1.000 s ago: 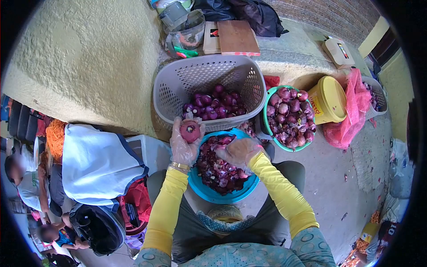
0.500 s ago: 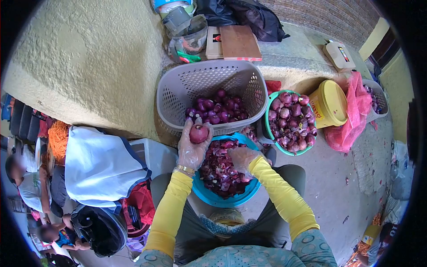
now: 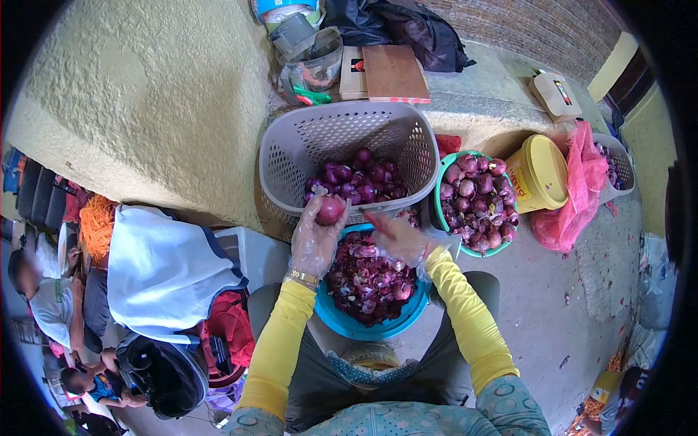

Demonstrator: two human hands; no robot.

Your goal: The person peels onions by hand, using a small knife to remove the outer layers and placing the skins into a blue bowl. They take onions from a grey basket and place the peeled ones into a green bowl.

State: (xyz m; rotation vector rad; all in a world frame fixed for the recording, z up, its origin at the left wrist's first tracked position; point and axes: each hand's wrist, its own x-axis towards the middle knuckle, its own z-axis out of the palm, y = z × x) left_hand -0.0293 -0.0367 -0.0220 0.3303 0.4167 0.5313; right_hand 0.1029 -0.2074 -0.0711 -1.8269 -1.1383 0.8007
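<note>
My left hand [image 3: 317, 236], in a clear plastic glove, is closed around a red onion [image 3: 330, 211] near the front rim of the grey perforated basket [image 3: 273, 156]. Just right of it, my gloved right hand [image 3: 404, 243] grips a slim red tool [image 3: 379, 224] that looks like a small knife; its tip points up and left, a short gap from the onion. Below both hands, a blue basin [image 3: 418, 309] holds onion skins [image 3: 363, 280] and a whole-looking onion [image 3: 401, 291]. Inside the basket lies a heap of shiny peeled red onions [image 3: 356, 178].
A green-rimmed tub [image 3: 441, 211] of unpeeled onions stands to the right, beside a yellow bucket [image 3: 545, 174] and a pink mesh sack [image 3: 571, 207]. At left are a cloth-covered pile [image 3: 167, 269] and two people. Boards [image 3: 396, 73] lie on the ledge behind.
My right hand has risen from the skins in the basin towards the onion, and the slim red tool now shows in it. My left hand still holds the onion, turned slightly.
</note>
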